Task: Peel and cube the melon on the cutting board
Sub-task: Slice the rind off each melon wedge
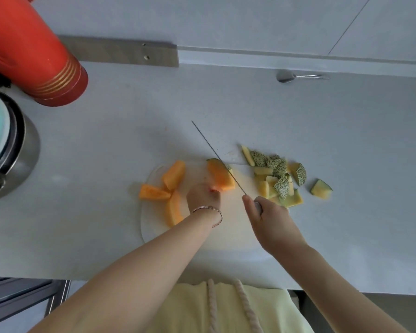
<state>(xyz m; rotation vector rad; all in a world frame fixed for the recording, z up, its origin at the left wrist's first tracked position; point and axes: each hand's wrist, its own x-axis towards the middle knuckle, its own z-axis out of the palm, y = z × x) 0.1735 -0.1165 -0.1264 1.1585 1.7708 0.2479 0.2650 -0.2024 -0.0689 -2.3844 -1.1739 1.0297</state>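
An orange melon wedge [220, 175] lies on the white cutting board [235, 227], with some green rind still on its far end. My left hand [202, 195] holds the wedge by its near end. My right hand [268, 212] grips the handle of a long knife [216, 155], whose blade rests along the wedge's right side at the rind. Three peeled orange pieces [173, 175] [154, 192] [173, 209] lie on the board's left part. A heap of cut rind [277, 175] sits at the board's right edge, with one rind piece [321, 188] on the counter.
The board lies on a pale grey counter [106, 145]. A red cylindrical container [34, 56] and a steel pot [7, 150] stand at the far left. A metal spoon [296, 76] lies near the back wall. The counter's front edge runs just below my arms.
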